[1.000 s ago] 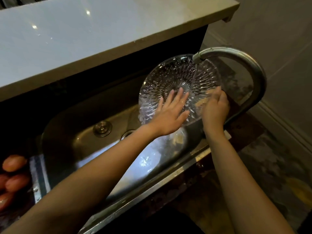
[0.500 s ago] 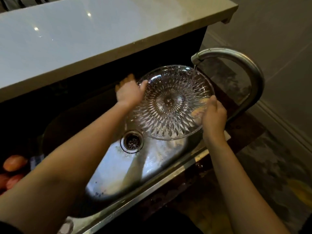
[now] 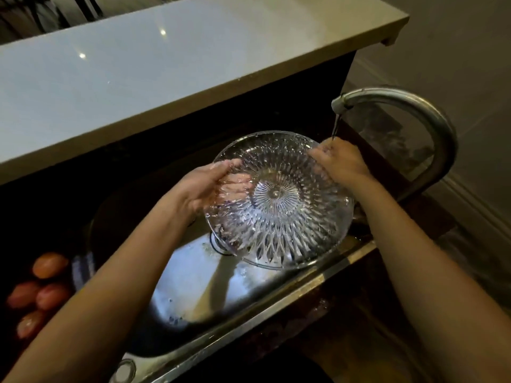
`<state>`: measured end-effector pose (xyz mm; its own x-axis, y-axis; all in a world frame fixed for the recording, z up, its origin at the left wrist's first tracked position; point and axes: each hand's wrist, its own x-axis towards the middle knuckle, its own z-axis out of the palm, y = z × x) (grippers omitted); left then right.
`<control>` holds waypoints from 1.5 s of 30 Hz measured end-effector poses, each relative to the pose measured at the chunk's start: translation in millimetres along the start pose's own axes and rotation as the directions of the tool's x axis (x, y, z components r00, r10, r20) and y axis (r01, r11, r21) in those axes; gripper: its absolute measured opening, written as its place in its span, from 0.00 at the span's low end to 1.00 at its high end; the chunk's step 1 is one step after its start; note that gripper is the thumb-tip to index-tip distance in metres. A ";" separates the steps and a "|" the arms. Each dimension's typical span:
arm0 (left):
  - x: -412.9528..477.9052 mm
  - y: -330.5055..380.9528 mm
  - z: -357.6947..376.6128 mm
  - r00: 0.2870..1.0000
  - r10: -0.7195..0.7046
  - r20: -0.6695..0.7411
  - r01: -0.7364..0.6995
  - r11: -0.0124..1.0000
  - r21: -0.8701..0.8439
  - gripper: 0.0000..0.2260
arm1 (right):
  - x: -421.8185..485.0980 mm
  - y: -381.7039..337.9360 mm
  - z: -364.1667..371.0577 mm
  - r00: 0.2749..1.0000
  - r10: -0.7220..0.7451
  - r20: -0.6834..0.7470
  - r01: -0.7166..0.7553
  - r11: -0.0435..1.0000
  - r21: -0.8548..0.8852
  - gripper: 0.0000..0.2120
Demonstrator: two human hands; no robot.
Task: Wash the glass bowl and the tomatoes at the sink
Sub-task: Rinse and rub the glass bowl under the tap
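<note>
The cut-glass bowl (image 3: 279,214) hangs nearly level over the steel sink (image 3: 193,283), its opening facing up. My left hand (image 3: 204,186) grips its left rim, thumb on top and fingers showing through the glass from below. On the far right rim sits my right hand (image 3: 341,161), fingers curled over the edge. A thin stream of water from the curved tap (image 3: 401,103) lands on my right hand. Several tomatoes (image 3: 41,291) lie on the dark counter at the far left.
A pale stone counter (image 3: 154,67) overhangs the back of the sink. The drain is partly hidden under the bowl. A striped cloth (image 3: 83,269) lies between the tomatoes and the sink. Tiled floor (image 3: 470,252) lies to the right.
The bowl has tipped from upright on edge to nearly level and come lower. My left hand left the bowl's inside for its left rim. My right hand slid to the far right rim, under the stream.
</note>
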<state>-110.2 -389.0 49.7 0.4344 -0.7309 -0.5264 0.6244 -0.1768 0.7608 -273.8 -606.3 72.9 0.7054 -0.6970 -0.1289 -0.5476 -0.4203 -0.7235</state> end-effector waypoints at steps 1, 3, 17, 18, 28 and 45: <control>-0.5 -0.4 3.5 1.000 -0.011 0.003 0.011 1.000 0.025 0.11 | 4.9 -7.9 0.2 0.997 -0.055 0.044 0.059 0.993 -0.100 0.16; 0.6 -0.7 11.8 1.000 -0.025 0.000 0.025 0.999 0.034 0.12 | 15.9 -23.4 4.2 0.986 -0.142 0.085 0.163 0.929 -0.334 0.21; 3.4 -23.6 12.8 0.976 0.004 -0.216 -0.070 0.953 -0.295 0.13 | 47.4 -6.5 -6.5 0.931 -0.024 0.364 0.081 0.987 -0.142 0.14; 5.4 -25.6 8.8 0.965 0.011 -0.261 -0.105 0.930 -0.351 0.14 | 44.1 -4.4 -3.5 0.942 0.000 0.335 0.023 0.998 -0.064 0.14; 10.7 -56.9 2.3 0.916 0.112 -0.385 -0.253 0.906 -0.340 0.11 | 17.9 5.5 35.4 0.977 0.042 -0.209 -0.018 0.993 0.117 0.13; 53.5 54.6 48.6 0.968 0.050 0.246 -0.190 0.786 0.589 0.11 | 52.3 -19.9 -2.2 0.965 -0.244 0.095 0.261 0.919 -0.295 0.19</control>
<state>-84.5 -469.8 81.5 0.2918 -0.8785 -0.3782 0.0259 -0.3880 0.9213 -227.0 -635.7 82.1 0.8569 -0.5153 -0.0126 -0.4521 -0.7397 -0.4985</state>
